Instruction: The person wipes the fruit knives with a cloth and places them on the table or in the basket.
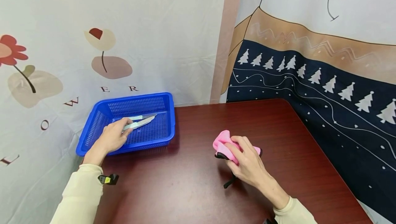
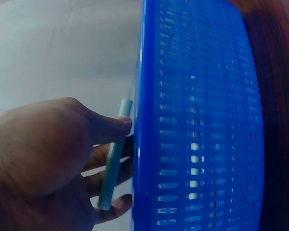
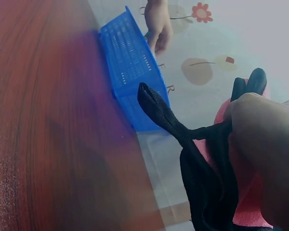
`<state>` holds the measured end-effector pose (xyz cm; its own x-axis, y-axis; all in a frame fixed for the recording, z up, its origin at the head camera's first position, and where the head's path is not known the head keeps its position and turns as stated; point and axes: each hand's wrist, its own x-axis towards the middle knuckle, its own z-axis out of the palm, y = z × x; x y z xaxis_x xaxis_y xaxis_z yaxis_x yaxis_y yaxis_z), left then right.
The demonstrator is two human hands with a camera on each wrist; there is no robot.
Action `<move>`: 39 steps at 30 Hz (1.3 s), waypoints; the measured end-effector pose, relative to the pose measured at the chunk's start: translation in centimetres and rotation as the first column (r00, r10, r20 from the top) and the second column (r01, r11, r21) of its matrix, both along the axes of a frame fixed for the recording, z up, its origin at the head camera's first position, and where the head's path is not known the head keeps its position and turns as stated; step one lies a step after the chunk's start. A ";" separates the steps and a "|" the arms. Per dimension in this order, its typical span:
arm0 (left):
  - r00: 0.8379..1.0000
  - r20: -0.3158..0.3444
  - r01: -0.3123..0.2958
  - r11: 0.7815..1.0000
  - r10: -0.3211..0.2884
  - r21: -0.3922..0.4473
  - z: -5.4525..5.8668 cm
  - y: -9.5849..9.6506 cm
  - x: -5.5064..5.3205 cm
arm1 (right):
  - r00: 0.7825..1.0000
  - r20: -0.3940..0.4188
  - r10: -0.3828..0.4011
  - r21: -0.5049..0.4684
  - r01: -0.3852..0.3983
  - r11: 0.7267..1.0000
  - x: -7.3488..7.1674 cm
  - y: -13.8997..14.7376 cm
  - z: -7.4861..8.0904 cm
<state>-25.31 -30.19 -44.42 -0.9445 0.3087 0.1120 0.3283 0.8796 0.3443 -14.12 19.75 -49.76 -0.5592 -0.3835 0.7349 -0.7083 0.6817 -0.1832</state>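
Over the near left side of a blue plastic basket (image 1: 154,141), my left hand (image 1: 114,135) pinches a knife (image 1: 140,122) by its pale green handle (image 2: 114,159); the blade points right and away. A second knife (image 1: 136,117) with a pale handle lies in the basket, partly behind the held one. On the right, my right hand (image 1: 249,164) grips a bunched pink cloth (image 1: 223,141) with black edging, held over the table. From the cloth hangs a black loop (image 3: 159,108), which shows large in the right wrist view.
The basket stands at the back left of a dark red-brown wooden table (image 1: 185,189), close to a white printed wall hanging (image 1: 173,38). A dark blue hanging with white trees (image 1: 309,90) borders the table's right side.
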 end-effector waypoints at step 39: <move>0.988 0.053 -0.145 0.988 0.143 0.043 0.7 -0.9 -0.6 | 1.000 0.021 -0.001 0.071 0.000 0.997 0.4 -0.5 0.1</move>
<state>-25.91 -31.09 -43.77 -0.9835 0.1647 0.0749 0.1809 0.8990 0.3988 -13.70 19.24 -49.66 -0.5744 -0.4340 0.6941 -0.7045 0.6938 -0.1491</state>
